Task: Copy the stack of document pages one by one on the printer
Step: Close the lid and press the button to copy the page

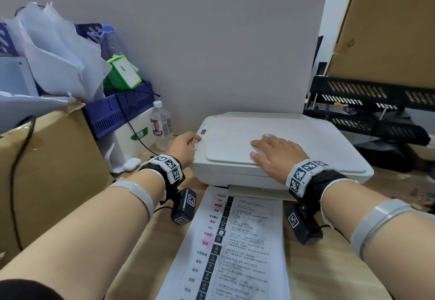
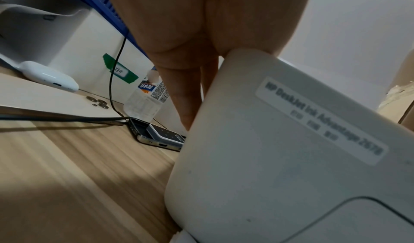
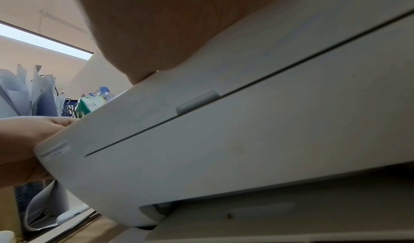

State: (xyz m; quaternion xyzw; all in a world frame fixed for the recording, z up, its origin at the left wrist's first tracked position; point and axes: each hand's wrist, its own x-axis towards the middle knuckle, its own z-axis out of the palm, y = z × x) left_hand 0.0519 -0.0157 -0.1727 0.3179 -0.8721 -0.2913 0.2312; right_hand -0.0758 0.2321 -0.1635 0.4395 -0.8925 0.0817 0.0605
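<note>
The white printer (image 1: 306, 139) stands on the wooden desk with its flat lid (image 1: 230, 149) closed. My left hand (image 1: 186, 145) is at the printer's front left corner, one fingertip on the button strip; in the left wrist view its fingers (image 2: 186, 91) hang straight down beside the printer (image 2: 280, 158). Flat on the lid's front edge lies my right hand (image 1: 275, 156), fingers spread. A printed page (image 1: 237, 248) with text and pink marks lies in front of the printer, its top edge at the output slot. The right wrist view shows the printer's front (image 3: 246, 123) under my right palm (image 3: 168, 25).
A water bottle (image 1: 160, 126), a white earbud case (image 1: 131, 164), a phone (image 2: 156, 137) and a black cable lie left of the printer. Behind them are a blue basket (image 1: 117, 108) and a cardboard box (image 1: 47, 158). Black mesh trays (image 1: 367, 106) stand at the right.
</note>
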